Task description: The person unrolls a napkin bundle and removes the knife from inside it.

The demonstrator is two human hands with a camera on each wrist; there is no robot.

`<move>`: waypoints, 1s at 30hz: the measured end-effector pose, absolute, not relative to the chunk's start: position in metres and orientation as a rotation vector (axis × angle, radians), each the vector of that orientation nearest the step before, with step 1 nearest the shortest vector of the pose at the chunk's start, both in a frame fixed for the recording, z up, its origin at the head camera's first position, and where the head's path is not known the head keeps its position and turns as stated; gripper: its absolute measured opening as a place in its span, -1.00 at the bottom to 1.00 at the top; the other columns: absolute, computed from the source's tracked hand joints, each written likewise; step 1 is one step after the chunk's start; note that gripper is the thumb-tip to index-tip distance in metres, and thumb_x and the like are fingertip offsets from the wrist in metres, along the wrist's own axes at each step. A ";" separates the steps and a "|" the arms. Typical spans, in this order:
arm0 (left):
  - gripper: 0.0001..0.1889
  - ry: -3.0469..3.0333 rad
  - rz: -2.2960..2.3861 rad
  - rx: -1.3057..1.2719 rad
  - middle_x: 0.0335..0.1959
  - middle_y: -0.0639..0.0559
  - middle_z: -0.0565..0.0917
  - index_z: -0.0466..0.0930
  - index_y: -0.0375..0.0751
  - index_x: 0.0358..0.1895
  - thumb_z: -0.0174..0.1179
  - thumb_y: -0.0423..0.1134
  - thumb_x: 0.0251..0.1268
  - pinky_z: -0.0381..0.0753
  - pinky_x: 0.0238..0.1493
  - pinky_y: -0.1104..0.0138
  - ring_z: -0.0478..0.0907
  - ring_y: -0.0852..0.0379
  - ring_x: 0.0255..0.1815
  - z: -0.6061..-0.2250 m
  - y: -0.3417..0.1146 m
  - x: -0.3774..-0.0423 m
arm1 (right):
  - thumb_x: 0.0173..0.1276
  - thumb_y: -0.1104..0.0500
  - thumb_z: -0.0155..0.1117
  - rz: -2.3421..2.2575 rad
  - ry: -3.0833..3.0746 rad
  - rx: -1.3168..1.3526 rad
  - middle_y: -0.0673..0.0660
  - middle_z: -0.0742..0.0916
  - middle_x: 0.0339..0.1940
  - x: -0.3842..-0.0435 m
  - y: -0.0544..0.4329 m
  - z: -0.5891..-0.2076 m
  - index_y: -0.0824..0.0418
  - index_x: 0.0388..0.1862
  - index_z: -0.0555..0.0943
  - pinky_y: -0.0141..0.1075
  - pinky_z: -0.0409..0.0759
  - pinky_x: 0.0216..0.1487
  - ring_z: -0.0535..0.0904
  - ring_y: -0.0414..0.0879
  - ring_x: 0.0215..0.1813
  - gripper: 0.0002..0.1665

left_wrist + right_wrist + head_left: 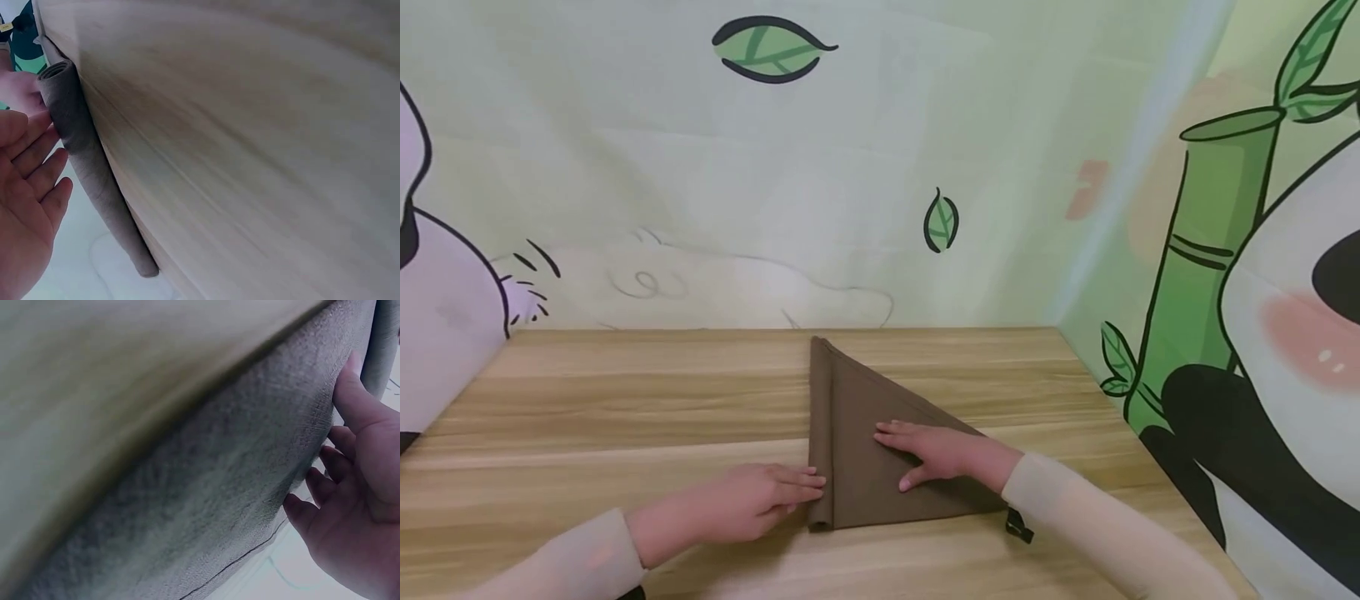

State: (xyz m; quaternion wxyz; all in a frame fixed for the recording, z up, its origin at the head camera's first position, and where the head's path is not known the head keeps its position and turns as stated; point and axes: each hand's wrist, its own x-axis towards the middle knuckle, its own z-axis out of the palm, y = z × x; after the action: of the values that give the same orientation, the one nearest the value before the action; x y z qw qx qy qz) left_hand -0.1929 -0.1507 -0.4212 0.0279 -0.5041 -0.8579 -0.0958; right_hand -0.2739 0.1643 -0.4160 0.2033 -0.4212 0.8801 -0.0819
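Note:
A brown cloth [880, 400] lies on the wooden table, folded into a triangle with its left edge rolled into a narrow tube [100, 162]. With fingers extended, my left hand [737, 504] touches the near part of that roll from the left. In the left wrist view the left hand [28, 187] is beside the roll, whose spiral end faces the camera. Spread flat, my right hand [936, 454] rests on the middle of the cloth. The right wrist view has the right hand [359, 494] against the cloth surface [219, 462], fingers slightly bent.
The wooden table [625, 392] runs back to a wall hanging [850, 167] printed with leaves, bamboo and a panda. A small black strap [1019, 527] pokes out by the cloth's right corner, under the right sleeve.

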 end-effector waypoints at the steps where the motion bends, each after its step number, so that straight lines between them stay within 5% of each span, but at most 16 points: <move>1: -0.63 -2.641 -0.291 -1.551 0.31 -0.05 0.68 0.64 -0.20 0.27 0.12 -0.36 0.47 0.66 0.31 0.11 0.62 -0.04 0.35 -0.422 -0.154 -0.192 | 0.41 -0.04 0.35 -0.232 2.458 -1.171 0.32 0.26 0.67 -0.274 0.166 -0.415 0.34 0.60 0.22 0.11 0.20 0.66 0.11 0.30 0.69 -0.06; 14: -0.61 -2.652 -0.281 -1.518 0.32 -0.07 0.66 0.63 -0.22 0.28 0.11 -0.38 0.45 0.64 0.34 0.05 0.59 -0.08 0.38 -0.409 -0.152 -0.196 | 0.33 -0.07 0.46 -0.199 2.537 -1.109 0.29 0.37 0.62 -0.285 0.155 -0.405 0.31 0.55 0.33 0.04 0.29 0.64 0.27 0.21 0.65 -0.06; 30: -0.65 -2.679 -0.231 -1.663 0.30 -0.01 0.68 0.66 -0.20 0.24 0.08 -0.33 0.50 0.61 0.39 0.19 0.58 -0.02 0.40 -0.425 -0.123 -0.206 | 0.38 -0.11 0.40 -0.133 2.560 -1.067 0.20 0.30 0.67 -0.288 0.128 -0.420 0.23 0.60 0.28 -0.01 0.22 0.68 0.18 0.14 0.70 -0.05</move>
State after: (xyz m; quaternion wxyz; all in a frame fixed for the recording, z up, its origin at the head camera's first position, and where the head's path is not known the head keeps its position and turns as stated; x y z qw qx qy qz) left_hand -0.2064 -0.1230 -0.4248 -0.0099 -0.5259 -0.8473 -0.0731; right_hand -0.2877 0.1281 -0.4197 0.1815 -0.3779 0.9067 -0.0472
